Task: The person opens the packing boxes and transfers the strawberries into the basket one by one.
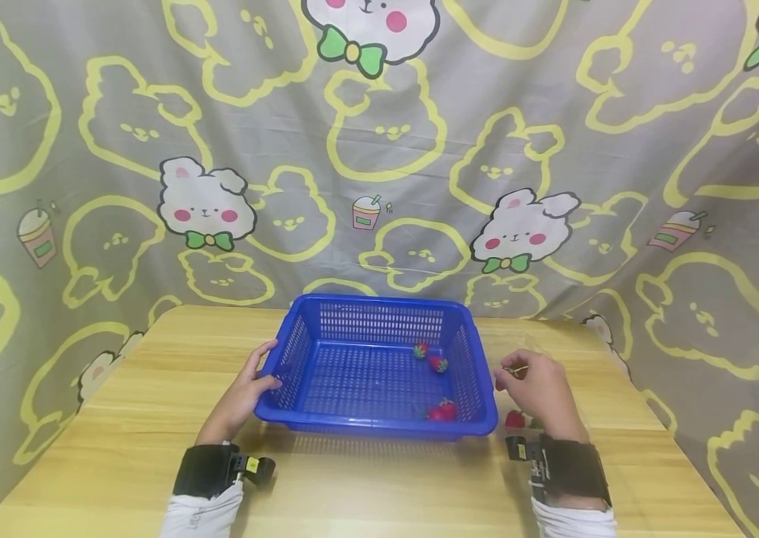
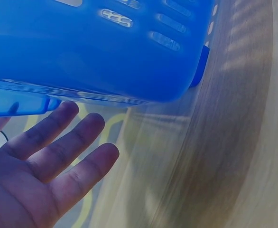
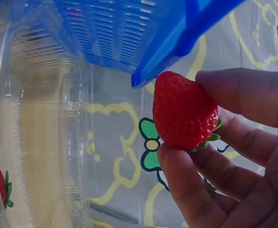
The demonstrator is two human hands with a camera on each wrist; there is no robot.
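A blue plastic basket [image 1: 373, 373] stands on the table, with several strawberries [image 1: 438, 364] along its right side. My left hand [image 1: 241, 392] is at the basket's left rim, thumb and index finger touching it. Its other fingers stretch out straight below the rim in the left wrist view. Just outside the right rim, my right hand [image 1: 541, 388] pinches a red strawberry [image 3: 184, 111] between thumb and fingers. The berry's green leaves face the palm. Below that hand, another strawberry [image 1: 516, 420] lies in a clear plastic box [image 3: 77, 142], which is hard to make out from above.
The wooden table [image 1: 366, 493] extends in front of the basket and to both sides. A grey curtain [image 1: 406, 202] with rabbit and bear drawings hangs behind the table and around its sides. Each wrist wears a black strap [image 1: 205, 471] with a small camera.
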